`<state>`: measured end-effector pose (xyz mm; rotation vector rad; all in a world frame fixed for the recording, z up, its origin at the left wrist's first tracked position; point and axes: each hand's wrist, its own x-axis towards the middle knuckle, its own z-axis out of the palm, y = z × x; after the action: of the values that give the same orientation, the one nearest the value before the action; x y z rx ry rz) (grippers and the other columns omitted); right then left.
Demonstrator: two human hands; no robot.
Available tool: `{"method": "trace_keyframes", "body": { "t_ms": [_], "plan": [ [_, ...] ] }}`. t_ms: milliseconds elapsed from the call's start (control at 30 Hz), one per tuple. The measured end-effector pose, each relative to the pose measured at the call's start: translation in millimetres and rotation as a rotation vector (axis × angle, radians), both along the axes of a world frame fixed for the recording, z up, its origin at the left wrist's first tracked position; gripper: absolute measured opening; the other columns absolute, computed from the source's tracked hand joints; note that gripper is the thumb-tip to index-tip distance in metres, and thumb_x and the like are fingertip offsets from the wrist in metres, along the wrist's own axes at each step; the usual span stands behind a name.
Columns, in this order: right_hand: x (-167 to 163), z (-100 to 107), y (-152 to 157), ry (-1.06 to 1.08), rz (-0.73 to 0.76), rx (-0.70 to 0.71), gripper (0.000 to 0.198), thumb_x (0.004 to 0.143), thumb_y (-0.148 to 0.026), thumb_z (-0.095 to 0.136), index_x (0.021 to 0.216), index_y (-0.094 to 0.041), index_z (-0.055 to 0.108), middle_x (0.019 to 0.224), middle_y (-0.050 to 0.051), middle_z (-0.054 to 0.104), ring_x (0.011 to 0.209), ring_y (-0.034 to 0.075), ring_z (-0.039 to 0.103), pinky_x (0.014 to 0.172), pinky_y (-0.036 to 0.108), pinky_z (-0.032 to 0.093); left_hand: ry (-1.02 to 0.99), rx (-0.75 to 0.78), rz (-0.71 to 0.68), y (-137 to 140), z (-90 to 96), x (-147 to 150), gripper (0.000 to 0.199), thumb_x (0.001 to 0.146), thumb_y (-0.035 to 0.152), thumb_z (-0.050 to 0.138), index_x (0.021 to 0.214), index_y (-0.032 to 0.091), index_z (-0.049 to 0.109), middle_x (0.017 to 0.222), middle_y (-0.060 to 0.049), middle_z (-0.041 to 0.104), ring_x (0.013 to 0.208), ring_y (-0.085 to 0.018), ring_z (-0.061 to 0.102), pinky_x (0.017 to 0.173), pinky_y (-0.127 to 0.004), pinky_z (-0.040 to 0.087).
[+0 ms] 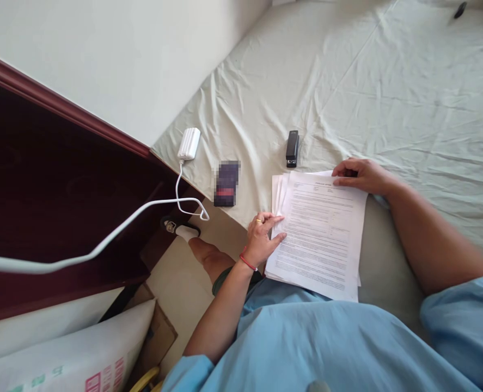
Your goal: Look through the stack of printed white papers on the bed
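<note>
A stack of printed sheets of paper (pixel 318 239) lies at the bed's near edge, close to my body. The lower sheets fan out slightly at the left side. My left hand (pixel 261 238), wearing a ring and a red bracelet, holds the stack's left edge, thumb and index finger apart on the paper. At the top right corner, my right hand (pixel 364 175) has its thumb on the top sheet and its fingers curled at the edge. A black stapler (pixel 292 148) rests on the sheet just beyond the papers, touched by neither hand.
The bed has a pale green bedsheet (pixel 421 109). Left of the stapler lies a dark, pixelated object (pixel 226 184). A white power strip (pixel 189 144) trails a white cable (pixel 114 234) across the left. A small black object (pixel 460 10) lies far right. A white printed sack (pixel 69 348) stands lower left.
</note>
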<state>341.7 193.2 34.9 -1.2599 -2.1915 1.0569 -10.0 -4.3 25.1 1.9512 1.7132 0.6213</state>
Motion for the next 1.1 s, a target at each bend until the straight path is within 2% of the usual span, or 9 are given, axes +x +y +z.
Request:
{"method": "trace_keyframes", "body": {
  "t_ms": [133,367,467,567,633,733,833,1000,1100],
  "plan": [
    [2.1,2.2,-1.6,0.048,-0.029,-0.057,0.051,0.08,-0.075,0.077,0.094,-0.026,0.08,0.085,0.005,0.07,0.076,0.022,0.061,0.073,0.039,0.048,0.055,0.003,0.016,0.2,-1.5,0.9,0.058,0.087,0.043,0.088,0.142,0.027,0.076,0.128,-0.01,0.067,0.121,-0.03,0.068,0.111,-0.048,0.056],
    [-1.1,2.8,-4.5,0.044,-0.052,-0.039,0.05,0.082,-0.073,0.074,0.096,-0.025,0.08,0.087,0.007,0.071,0.077,0.023,0.061,0.073,0.04,0.047,0.071,0.01,0.023,0.6,-2.2,2.4,0.059,0.085,0.043,0.09,0.141,0.027,0.076,0.127,-0.009,0.068,0.121,-0.029,0.067,0.112,-0.047,0.055],
    [-0.3,5.2,-5.5,0.043,-0.036,-0.036,0.052,0.084,-0.071,0.074,0.107,-0.026,0.082,0.095,0.007,0.074,0.081,0.024,0.063,0.076,0.041,0.048,0.067,-0.001,0.028,1.4,-0.8,3.2,0.059,0.085,0.041,0.09,0.141,0.027,0.076,0.127,-0.009,0.067,0.122,-0.029,0.067,0.112,-0.047,0.055],
    [3.8,13.4,-4.7,0.055,0.017,-0.111,0.06,0.086,-0.074,0.074,0.123,-0.027,0.08,0.099,0.007,0.076,0.087,0.026,0.066,0.079,0.041,0.05,0.059,-0.025,0.03,2.8,1.7,4.4,0.06,0.084,0.038,0.091,0.141,0.024,0.077,0.127,-0.01,0.067,0.122,-0.03,0.067,0.113,-0.048,0.055],
    [9.0,19.2,-2.6,0.048,0.062,-0.169,0.064,0.084,-0.077,0.075,0.126,-0.028,0.079,0.096,0.006,0.075,0.087,0.026,0.067,0.078,0.041,0.05,0.057,-0.045,0.033,3.6,3.9,5.4,0.06,0.084,0.036,0.091,0.14,0.023,0.077,0.128,-0.011,0.067,0.123,-0.031,0.067,0.114,-0.049,0.054],
    [17.7,21.5,0.8,0.025,0.09,-0.219,0.065,0.082,-0.081,0.077,0.122,-0.031,0.081,0.088,0.004,0.072,0.08,0.024,0.063,0.073,0.04,0.047,0.053,-0.073,0.036,3.9,6.5,6.6,0.06,0.083,0.033,0.091,0.141,0.023,0.077,0.128,-0.011,0.067,0.124,-0.031,0.068,0.115,-0.049,0.054],
    [22.2,14.5,1.4,0.072,0.056,-0.247,0.06,0.084,-0.081,0.076,0.118,-0.032,0.083,0.089,0.004,0.072,0.079,0.023,0.061,0.072,0.04,0.047,0.051,-0.084,0.04,3.4,7.3,7.0,0.06,0.083,0.033,0.09,0.141,0.024,0.076,0.129,-0.01,0.067,0.124,-0.031,0.068,0.115,-0.049,0.054],
    [18.7,1.0,-2.1,0.219,-0.088,-0.232,0.053,0.084,-0.077,0.08,0.106,-0.03,0.082,0.085,0.004,0.072,0.078,0.022,0.061,0.069,0.038,0.047,0.053,-0.063,0.042,2.7,4.9,5.7,0.059,0.083,0.035,0.091,0.139,0.026,0.076,0.128,-0.009,0.068,0.123,-0.03,0.068,0.113,-0.048,0.055],
    [15.2,-1.6,-2.2,0.194,-0.102,-0.184,0.05,0.083,-0.075,0.08,0.103,-0.029,0.082,0.085,0.004,0.074,0.077,0.023,0.063,0.069,0.038,0.049,0.053,-0.042,0.036,2.9,3.0,5.2,0.058,0.083,0.035,0.091,0.138,0.026,0.076,0.128,-0.009,0.069,0.123,-0.03,0.069,0.113,-0.048,0.055]
  ]
}}
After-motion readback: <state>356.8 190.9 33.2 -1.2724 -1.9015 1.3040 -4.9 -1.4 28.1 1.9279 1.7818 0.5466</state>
